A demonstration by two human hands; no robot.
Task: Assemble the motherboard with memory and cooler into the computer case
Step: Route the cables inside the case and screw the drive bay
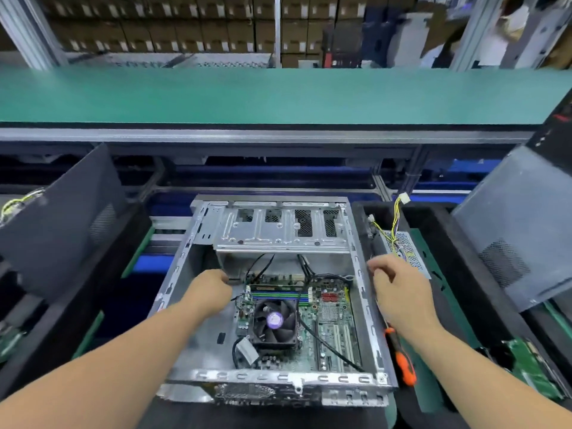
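We judge the job well along: the board (322, 320) already lies flat on the floor of the open case (198, 305), toward its right side, with the cooler (274, 322) seated on it and its fan facing up. Just behind the cooler a memory stick (278, 287) appears to stand in the coloured slots, though blur keeps us from being sure it is fully latched. Our left hand (210, 289) reaches inside the case to the board's far left corner, its grip closed around a small dark thing, perhaps a connector or cable end; we cannot tell which. Our right hand (399, 289) hovers over the right case wall, fingers curled, and we cannot tell whether that grip holds anything. Black cables (328, 343) trail across the board and down from under the drive cage (278, 230). What seems left, to our eye, is plugging the loose leads and fastening the board; whether any screws are in, we cannot see. An orange screwdriver (402, 357) lies on the worktop (433, 379) just beside the case, under our right wrist, and a wire bundle (396, 224) hangs outside the case to the right.
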